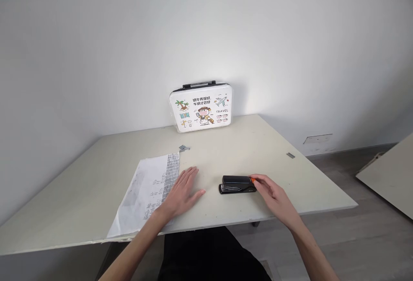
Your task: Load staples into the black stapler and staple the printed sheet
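Note:
A black stapler (pixel 237 184) with an orange part at its back end lies on the table, its front pointing left. My right hand (pixel 273 196) has its thumb and fingers closed on that back end. Flat on the table, fingers stretched out, my left hand (pixel 183 191) rests across the right edge of a sheet of paper (pixel 142 190). Printed or written lines and a dark patterned strip show on the sheet. Several grey staple strips (pixel 183 147) lie just beyond its far right corner.
A white travel case (pixel 203 109) with cartoon prints stands on the pale table (pixel 80 186) against the wall. Another grey staple strip (pixel 291 155) lies near the table's right edge. A wall plate (pixel 318 139) and a pale panel (pixel 390 173) are off to the right.

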`<act>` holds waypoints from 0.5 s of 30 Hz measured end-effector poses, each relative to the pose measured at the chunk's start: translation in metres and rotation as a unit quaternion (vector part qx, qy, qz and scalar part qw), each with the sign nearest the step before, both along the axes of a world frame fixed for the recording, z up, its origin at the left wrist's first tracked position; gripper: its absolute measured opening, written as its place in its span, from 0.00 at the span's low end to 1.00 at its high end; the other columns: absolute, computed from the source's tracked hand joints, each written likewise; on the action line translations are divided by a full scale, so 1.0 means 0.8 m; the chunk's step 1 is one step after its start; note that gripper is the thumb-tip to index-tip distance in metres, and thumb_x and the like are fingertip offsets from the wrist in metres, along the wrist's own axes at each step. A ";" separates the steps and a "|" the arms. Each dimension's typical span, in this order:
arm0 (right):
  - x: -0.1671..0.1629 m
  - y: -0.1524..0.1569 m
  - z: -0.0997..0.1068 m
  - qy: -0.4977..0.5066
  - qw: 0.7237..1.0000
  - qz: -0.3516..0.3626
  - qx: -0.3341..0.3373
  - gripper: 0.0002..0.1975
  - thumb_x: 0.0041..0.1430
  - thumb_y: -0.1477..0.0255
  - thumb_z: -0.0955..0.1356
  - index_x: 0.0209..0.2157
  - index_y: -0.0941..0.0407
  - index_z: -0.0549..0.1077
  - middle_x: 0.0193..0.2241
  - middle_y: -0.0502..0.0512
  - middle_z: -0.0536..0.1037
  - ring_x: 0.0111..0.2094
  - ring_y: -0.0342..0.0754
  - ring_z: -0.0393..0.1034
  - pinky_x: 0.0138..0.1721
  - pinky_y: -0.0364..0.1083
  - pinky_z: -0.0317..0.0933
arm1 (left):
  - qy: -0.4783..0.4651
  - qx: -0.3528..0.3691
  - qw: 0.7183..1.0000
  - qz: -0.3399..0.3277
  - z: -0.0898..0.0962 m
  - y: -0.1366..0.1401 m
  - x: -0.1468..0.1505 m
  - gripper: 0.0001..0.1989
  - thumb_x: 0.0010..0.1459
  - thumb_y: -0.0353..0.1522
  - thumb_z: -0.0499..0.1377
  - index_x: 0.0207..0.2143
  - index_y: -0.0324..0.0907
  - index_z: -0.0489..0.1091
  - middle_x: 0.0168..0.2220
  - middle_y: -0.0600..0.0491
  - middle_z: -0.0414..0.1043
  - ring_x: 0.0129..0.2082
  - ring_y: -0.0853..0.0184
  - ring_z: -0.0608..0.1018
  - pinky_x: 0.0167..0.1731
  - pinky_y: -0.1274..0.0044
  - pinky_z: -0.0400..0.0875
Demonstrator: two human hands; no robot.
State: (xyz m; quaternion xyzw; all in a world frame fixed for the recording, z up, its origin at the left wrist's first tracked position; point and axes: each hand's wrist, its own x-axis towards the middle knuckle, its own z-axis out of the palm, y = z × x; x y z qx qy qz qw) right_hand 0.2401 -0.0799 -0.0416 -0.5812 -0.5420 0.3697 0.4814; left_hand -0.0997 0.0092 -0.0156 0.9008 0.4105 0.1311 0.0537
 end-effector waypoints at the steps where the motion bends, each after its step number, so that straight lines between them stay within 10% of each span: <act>1: 0.001 0.001 -0.001 -0.002 1.000 -0.001 0.002 0.22 0.69 0.49 0.63 0.52 0.49 0.74 0.57 0.58 0.76 0.58 0.55 0.71 0.57 0.52 0.67 | 0.002 0.001 1.000 -0.008 0.002 0.000 -0.001 0.35 0.71 0.48 0.51 0.74 0.48 0.45 0.73 0.44 0.52 0.73 0.54 0.55 0.70 0.58 0.53; 15: -0.018 0.012 -0.005 -0.040 0.997 -0.062 0.008 0.27 0.70 0.47 0.58 0.50 0.50 0.76 0.53 0.58 0.79 0.52 0.57 0.75 0.48 0.51 0.71 | -0.026 0.003 0.998 -0.058 0.017 -0.015 0.023 0.28 0.70 0.46 0.54 0.69 0.50 0.56 0.66 0.46 0.65 0.68 0.53 0.65 0.66 0.56 0.61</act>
